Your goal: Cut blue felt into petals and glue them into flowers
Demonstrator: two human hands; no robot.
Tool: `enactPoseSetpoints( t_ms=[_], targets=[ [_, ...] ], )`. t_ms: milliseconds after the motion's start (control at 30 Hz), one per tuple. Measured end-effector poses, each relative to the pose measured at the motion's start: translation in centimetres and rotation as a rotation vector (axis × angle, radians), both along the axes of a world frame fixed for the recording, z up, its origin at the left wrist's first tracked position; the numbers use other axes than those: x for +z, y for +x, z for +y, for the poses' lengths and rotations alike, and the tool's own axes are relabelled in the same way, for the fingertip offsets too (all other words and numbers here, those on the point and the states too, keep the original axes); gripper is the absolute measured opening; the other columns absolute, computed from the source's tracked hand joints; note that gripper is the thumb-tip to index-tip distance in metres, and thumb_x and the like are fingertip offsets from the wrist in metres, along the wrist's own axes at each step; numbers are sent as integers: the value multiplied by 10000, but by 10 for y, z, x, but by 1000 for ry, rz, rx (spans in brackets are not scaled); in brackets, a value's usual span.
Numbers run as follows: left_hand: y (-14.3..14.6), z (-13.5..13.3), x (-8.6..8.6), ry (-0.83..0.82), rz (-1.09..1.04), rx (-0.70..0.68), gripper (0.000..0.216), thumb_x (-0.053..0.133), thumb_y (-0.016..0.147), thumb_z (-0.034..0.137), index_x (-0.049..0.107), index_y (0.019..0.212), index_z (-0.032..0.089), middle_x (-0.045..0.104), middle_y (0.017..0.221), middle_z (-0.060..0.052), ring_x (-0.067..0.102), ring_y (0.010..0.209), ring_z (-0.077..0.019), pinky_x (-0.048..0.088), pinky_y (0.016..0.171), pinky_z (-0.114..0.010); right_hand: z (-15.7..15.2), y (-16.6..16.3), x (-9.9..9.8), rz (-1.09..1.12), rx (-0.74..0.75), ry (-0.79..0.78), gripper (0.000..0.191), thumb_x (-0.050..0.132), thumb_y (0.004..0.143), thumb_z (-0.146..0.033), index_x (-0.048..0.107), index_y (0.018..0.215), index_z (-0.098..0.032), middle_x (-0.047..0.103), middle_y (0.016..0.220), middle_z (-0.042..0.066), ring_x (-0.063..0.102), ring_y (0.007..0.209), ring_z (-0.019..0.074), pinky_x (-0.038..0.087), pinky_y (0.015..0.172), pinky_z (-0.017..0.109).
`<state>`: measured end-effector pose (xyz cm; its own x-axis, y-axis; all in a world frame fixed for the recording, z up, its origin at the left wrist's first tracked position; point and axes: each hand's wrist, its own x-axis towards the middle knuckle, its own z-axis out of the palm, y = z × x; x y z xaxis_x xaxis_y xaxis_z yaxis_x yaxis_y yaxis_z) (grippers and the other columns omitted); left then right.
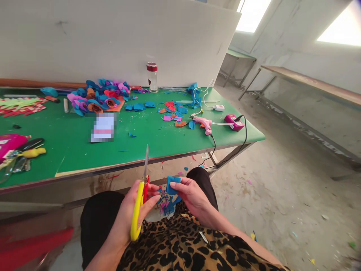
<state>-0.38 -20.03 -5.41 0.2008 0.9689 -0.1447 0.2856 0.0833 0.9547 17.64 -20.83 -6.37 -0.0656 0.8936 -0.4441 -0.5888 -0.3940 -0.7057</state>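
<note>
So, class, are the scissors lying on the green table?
No, the yellow-and-red-handled scissors are held in the person's left grip, off the green table.

A tan-and-brown, black-spotted leopard-print cloth garment [183, 250] carries a small white strip [203, 237]; the plain trousers [98, 216] are black; left hand [129, 205] and right hand [192, 194] are bare.

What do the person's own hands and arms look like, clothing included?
Both the left hand and right hand are bare, with no gloves. The forearms show no sleeves, and I see no watch or bracelet. The top is brown and black leopard print with a small pale strip on it; the trousers are black.
</note>
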Motion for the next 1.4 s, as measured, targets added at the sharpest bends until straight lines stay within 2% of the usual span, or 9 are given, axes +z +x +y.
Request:
enactPoseSetpoints(
  t_ms=[133, 267, 433, 633, 767, 900, 1033, 1167, 1400],
  targets=[
    [15, 2, -3, -53, -107, 16, 369, 690, 745, 422, 515, 991, 211, 668, 984, -51, 669, 908, -206, 549, 835, -346, -1, -8, 2, 39, 15, -11, 346, 883, 529, -319, 712, 760, -126, 703, 652, 31, 626, 580, 144, 488, 629, 275],
    [23, 1, -5, -19, -116, 44, 289, 680, 746, 336, 499, 939, 218, 606, 866, 9, 633, 804, -148, 532, 768, -277, -2, -10, 0, 24, 25, -3, 327, 886, 529, -297, 722, 749, -119, 720, 684, 40, 631, 600, 133, 483, 650, 254],
    [24, 1, -2, 7, -102, 20, 242, 653, 746, 273, 462, 886, 222, 560, 837, 26, 598, 772, -122, 511, 728, -243, -3, -11, -3, 50, 71, 51, 343, 873, 569, -280, 731, 837, -119, 731, 764, 43, 645, 678, 123, 479, 718, 237],
    [25, 1, -4, 21, -56, -1, 234, 611, 750, 314, 450, 901, 237, 604, 831, 17, 642, 762, -148, 526, 660, -244, -1, -12, -3, 57, 21, 21, 317, 885, 552, -297, 702, 753, -133, 686, 670, 3, 593, 581, 98, 456, 603, 218],
    [6, -2, -2, 87, 161, -130, 172, 478, 872, 364, 485, 978, 228, 652, 925, -48, 668, 845, -187, 530, 752, -298, 0, -8, -4, 54, -19, 3, 339, 896, 531, -301, 713, 755, -125, 662, 658, -15, 569, 580, 76, 450, 603, 199],
    [-22, -10, 9, 103, 523, -309, 167, 430, 898, 322, 492, 1020, 226, 668, 850, -41, 665, 723, -184, 483, 668, -279, 0, -5, -4, 32, -52, 27, 328, 894, 536, -315, 718, 741, -129, 673, 672, -4, 584, 607, 90, 461, 631, 215],
    [-34, -19, 20, 112, 746, -489, 185, 427, 888, 256, 471, 1065, 224, 674, 829, -56, 665, 709, -199, 422, 611, -260, 0, -5, -4, 30, -104, 76, 304, 889, 546, -298, 712, 747, -155, 676, 686, -9, 580, 609, 100, 454, 622, 228],
    [-31, -22, 26, 71, 851, -559, 192, 394, 896, 241, 462, 1074, 217, 678, 825, -74, 672, 717, -217, 393, 595, -267, -1, -4, -5, 27, -140, 104, 265, 886, 555, -272, 691, 704, -169, 660, 683, -21, 561, 614, 92, 434, 622, 216],
    [-23, -23, 32, 54, 872, -569, 240, 400, 891, 259, 457, 1115, 197, 695, 851, -106, 685, 770, -250, 396, 621, -285, -2, -3, -10, 26, -150, 120, 254, 882, 564, -266, 692, 712, -185, 659, 702, -25, 548, 642, 95, 419, 632, 211]
  ],
)
